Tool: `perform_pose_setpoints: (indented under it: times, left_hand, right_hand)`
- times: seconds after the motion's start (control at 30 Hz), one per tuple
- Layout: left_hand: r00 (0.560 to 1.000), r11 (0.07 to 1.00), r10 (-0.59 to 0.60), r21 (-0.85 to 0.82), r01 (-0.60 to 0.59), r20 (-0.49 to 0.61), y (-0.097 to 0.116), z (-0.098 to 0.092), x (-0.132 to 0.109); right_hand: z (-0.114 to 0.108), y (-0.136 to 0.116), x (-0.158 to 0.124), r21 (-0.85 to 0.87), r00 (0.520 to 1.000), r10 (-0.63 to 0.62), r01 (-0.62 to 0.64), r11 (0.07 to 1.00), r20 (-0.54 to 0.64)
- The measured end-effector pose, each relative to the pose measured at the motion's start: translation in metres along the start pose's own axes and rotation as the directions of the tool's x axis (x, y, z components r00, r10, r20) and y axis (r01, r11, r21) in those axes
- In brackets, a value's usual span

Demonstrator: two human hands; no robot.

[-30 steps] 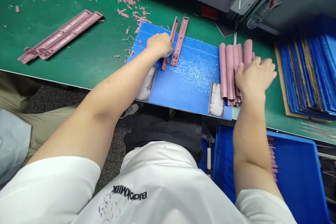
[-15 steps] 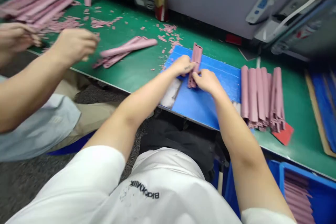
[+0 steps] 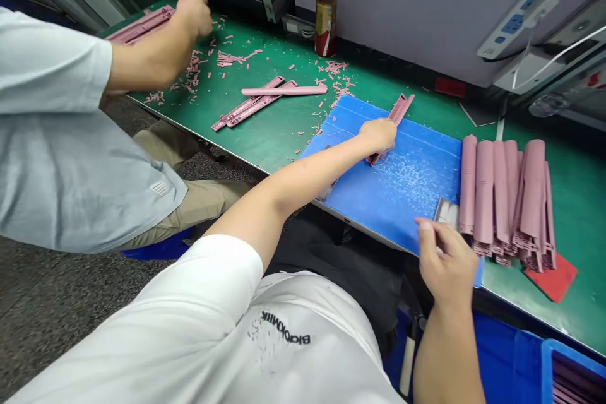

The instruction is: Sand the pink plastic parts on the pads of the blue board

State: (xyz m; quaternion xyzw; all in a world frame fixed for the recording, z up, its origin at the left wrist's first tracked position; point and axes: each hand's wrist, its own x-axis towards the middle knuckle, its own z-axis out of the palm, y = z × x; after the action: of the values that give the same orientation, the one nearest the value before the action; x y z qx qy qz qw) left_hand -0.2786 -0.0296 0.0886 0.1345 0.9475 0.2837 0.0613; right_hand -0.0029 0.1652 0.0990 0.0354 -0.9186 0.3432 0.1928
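Observation:
My left hand point(image 3: 379, 134) is closed round the near end of a long pink plastic part point(image 3: 396, 115) that lies slanted on the blue board point(image 3: 392, 189). My right hand point(image 3: 445, 259) hovers at the board's near right corner, fingers loosely curled, holding nothing I can see. Just right of it lies a stack of pink plastic covers point(image 3: 506, 196), side by side on the green table point(image 3: 265, 132).
A co-worker in a light blue shirt point(image 3: 61, 139) works at the left, one hand point(image 3: 194, 12) raised over pink scraps. More pink parts point(image 3: 258, 101) lie mid-table. A bottle point(image 3: 326, 17) stands at the back. A red card point(image 3: 553, 278) and a blue bin point(image 3: 558, 366) are at right.
My right hand let go of the pink part and drew back to the board's near right corner. My left hand keeps the part. The view swung left, showing the co-worker.

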Motion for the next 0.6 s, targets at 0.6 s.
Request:
perform_pose_setpoints:
  times: [0.6]
  left_hand:
    - [0.986, 0.962, 0.059, 0.271, -0.014, -0.159, -0.116, -0.060, -0.261]
  right_hand:
    - [0.036, 0.040, -0.033, 0.023, 0.995, -0.063, 0.065, 0.998, -0.077]
